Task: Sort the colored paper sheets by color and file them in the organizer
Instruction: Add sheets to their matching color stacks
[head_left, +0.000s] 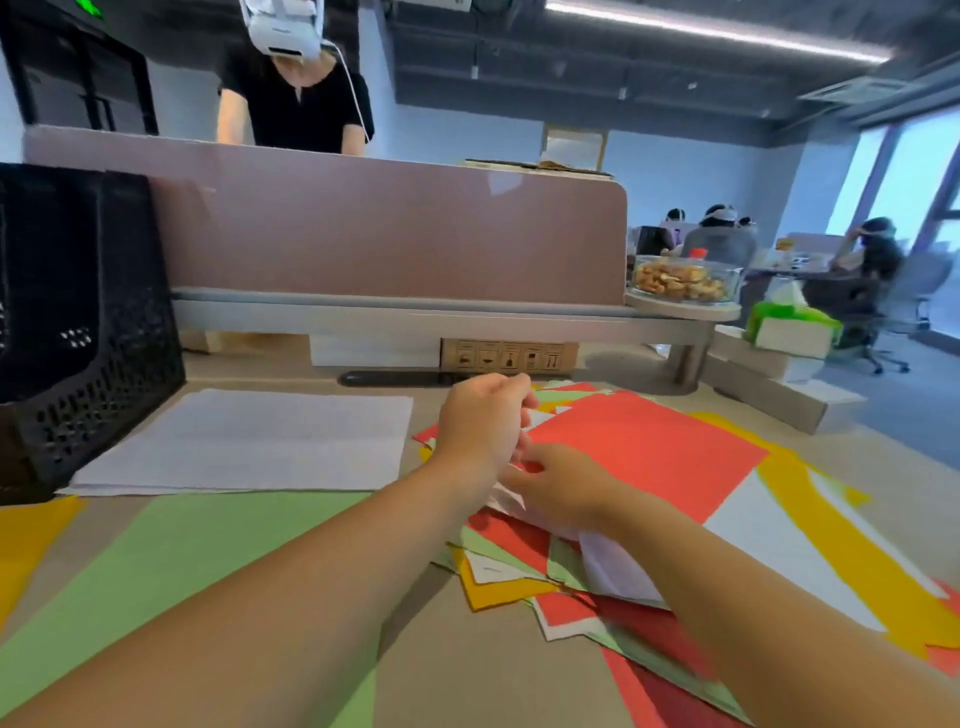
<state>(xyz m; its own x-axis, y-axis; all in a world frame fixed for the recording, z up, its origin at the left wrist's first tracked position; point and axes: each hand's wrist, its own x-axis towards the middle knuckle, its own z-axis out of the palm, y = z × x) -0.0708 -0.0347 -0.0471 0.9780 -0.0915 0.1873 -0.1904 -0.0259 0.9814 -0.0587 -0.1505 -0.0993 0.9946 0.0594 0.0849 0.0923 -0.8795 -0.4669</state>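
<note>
White sheet (618, 566) is being pinched by left hand (483, 421) and right hand (558, 486), its length running along the right forearm, white stack (249, 441) lying leftward, nearer the left hand.

At the left edge, your organizer (88, 332) is matt black perforated plastic. Your red sheet (639, 447), green sheet (156, 561) and creased white sheet (618, 566) are thin matt paper on a smooth matt desk (467, 675). Upper middle, the partition (389, 234) looks glossy; the bowl (733, 285) beside it is clear glass.
</note>
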